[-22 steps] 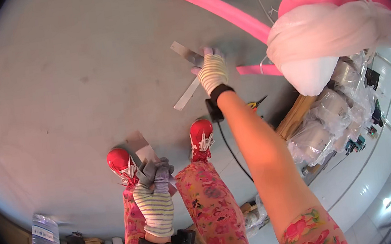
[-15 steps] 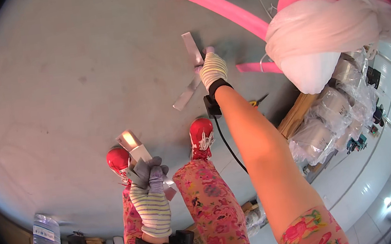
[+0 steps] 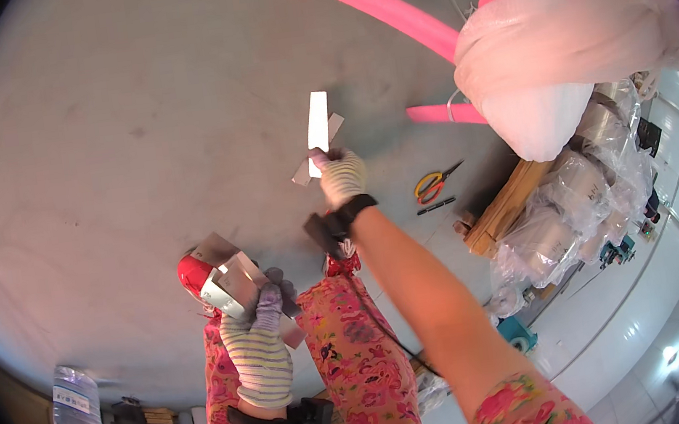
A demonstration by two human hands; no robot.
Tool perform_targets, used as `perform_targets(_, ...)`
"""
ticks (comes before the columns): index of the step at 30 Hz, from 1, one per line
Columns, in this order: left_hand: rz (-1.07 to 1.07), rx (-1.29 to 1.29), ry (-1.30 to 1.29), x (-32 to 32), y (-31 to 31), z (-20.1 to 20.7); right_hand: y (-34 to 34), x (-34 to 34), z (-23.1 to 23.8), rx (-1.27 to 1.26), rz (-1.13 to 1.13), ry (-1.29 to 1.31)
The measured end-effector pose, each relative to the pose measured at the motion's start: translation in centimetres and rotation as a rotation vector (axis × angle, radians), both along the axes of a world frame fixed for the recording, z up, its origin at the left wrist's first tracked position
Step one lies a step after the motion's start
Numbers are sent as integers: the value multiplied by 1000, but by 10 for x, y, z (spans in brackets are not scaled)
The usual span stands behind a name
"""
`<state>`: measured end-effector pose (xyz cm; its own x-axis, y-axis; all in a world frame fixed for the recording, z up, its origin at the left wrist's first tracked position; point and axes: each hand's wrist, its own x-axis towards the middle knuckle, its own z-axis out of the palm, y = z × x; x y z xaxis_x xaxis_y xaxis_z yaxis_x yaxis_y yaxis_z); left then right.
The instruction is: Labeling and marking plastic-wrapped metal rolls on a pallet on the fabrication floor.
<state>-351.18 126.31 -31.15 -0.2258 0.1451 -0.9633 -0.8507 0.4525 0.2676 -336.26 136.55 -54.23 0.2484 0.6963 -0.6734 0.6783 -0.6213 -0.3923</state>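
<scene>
In my right hand [image 3: 344, 177], in a striped glove, one end of a flat, bright metal strip [image 3: 317, 121] is pinched between thumb and fingers. A second, greyer strip [image 3: 336, 125] lies aslant on the floor below it, partly covered. Nearer to me, my gloved left hand [image 3: 259, 349] is closed around several shiny metal strips [image 3: 234, 284] fanned at different angles. These stick out above my left red shoe [image 3: 193, 272]. The fingers and the overlapping pieces hide how many strips the left hand holds.
Orange-handled scissors [image 3: 430, 188] and a black pen [image 3: 437, 206] lie right of my right hand. Farther right stand a pink-legged stool [image 3: 382, 7] with a white wrapped bundle [image 3: 556, 41], a wooden block [image 3: 508, 204] and plastic-wrapped metal parts [image 3: 547, 246]. A cable [image 3: 369, 314] trails from my right wrist.
My right hand has come nearer and left, and the bright strip in it now points away from me. The strips in my left hand have tilted. The scissors and pen are now uncovered.
</scene>
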Motion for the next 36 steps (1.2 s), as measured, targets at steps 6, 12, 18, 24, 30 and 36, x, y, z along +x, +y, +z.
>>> perform_targets(6, -30, 13, -4, -1, 0, 0, -6, -36, -13, 86, -190, -254)
perform_targets(12, 74, 49, -16, 6, -1, -2, 5, -8, 14, 4, -152, 31)
perform_targets(18, 245, 63, -10, -11, -26, 9, -6, -58, 208, -325, -601, 647)
perform_targets(24, 342, 327, -10, -29, -46, 87, -54, -113, 360, -524, -999, 739)
perform_targets(30, 470, 520, -119, -110, -37, 258, -62, -222, 517, -474, -832, 881)
perform_targets(36, 624, 807, 83, -216, -26, 400, -60, -328, 644, -445, -510, 1027)
